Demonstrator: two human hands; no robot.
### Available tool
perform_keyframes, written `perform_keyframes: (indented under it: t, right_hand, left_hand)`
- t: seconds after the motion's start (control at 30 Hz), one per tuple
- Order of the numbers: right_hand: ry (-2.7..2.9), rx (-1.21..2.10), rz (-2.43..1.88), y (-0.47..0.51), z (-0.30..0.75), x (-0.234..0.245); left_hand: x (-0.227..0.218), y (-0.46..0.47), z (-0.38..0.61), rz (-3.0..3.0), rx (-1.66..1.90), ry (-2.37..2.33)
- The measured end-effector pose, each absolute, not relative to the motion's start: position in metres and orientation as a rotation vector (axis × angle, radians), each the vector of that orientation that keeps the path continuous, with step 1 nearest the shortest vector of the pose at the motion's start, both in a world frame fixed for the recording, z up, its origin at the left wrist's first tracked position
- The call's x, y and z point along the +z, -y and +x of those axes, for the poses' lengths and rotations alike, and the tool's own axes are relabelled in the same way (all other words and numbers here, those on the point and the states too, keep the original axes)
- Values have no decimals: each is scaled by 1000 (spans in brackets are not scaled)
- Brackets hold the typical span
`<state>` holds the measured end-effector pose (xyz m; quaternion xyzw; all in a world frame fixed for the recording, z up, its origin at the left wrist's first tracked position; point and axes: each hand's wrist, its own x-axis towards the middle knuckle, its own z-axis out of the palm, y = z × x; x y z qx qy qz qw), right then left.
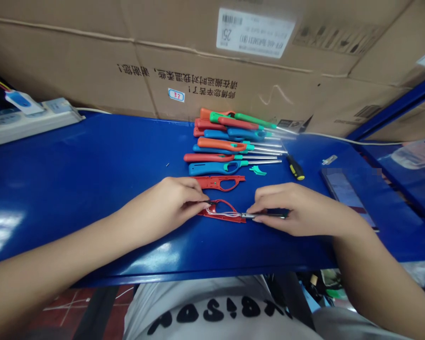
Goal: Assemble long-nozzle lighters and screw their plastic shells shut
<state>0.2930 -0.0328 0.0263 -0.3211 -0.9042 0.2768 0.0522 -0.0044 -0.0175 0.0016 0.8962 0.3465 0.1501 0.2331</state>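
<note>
My left hand (182, 200) is closed in a pinch on a small black part (210, 202) over a red lighter shell half (230, 218). Thin white wires (224, 214) run along that shell from the black part toward a metal tube (248, 216). Thumb and fingers of my right hand (292, 210) pinch the tube at the shell's narrow end; the rest of the tube is mostly hidden by the hand. Just beyond lies a second red shell half (210, 182), partly behind my left fingers. A green trigger piece (258, 170) lies farther back.
Several assembled long-necked lighters (216, 168) lie in a pile against a cardboard box (102, 71). A yellow-black screwdriver (296, 169) and a phone-like flat device (343, 189) are to the right. A power strip (31, 120) sits at left on the blue table (92, 189).
</note>
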Motion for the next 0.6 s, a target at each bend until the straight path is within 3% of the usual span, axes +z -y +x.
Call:
perform_keyframes:
  t: [0.2,0.6]
  right_hand:
    - [2874,705,-1012,37,287,25]
    - [3050,-82,-994,45,275,15]
  left_hand:
    - [0,19,-4,2461,392,-964]
    - [-2,21,-1,2436,436,-1000]
